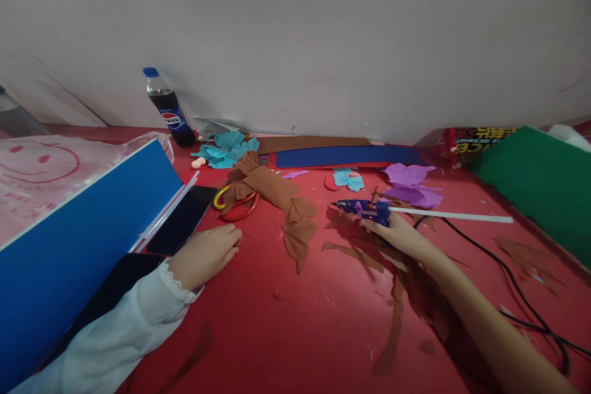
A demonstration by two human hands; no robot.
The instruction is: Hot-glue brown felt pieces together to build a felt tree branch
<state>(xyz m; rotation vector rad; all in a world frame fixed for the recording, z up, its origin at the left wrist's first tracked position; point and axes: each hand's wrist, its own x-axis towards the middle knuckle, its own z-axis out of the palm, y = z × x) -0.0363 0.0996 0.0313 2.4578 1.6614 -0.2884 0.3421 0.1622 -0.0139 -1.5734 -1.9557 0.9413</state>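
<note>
My right hand (394, 234) is wrapped round the grip of a blue hot glue gun (376, 212). A long white glue stick (452, 215) juts from its back, and its nozzle points left. My left hand (207, 253), in a white sleeve, rests on the red table with fingers curled together; nothing shows in them. Just beyond it lie scissors (242, 212) with red and yellow handles, partly covered by brown crepe paper pieces (272, 188). Between both hands, a brown paper petal (298, 237) lies flat. Brown scraps (355, 253) are under and beside the glue gun.
Blue paper flowers (228, 149) and a cola bottle (170, 111) stand at the back left. Purple petals (410, 184) lie back right. A blue board (92, 246) and a phone (184, 218) flank the left; a green board (535, 178) and black cord (503, 271) the right.
</note>
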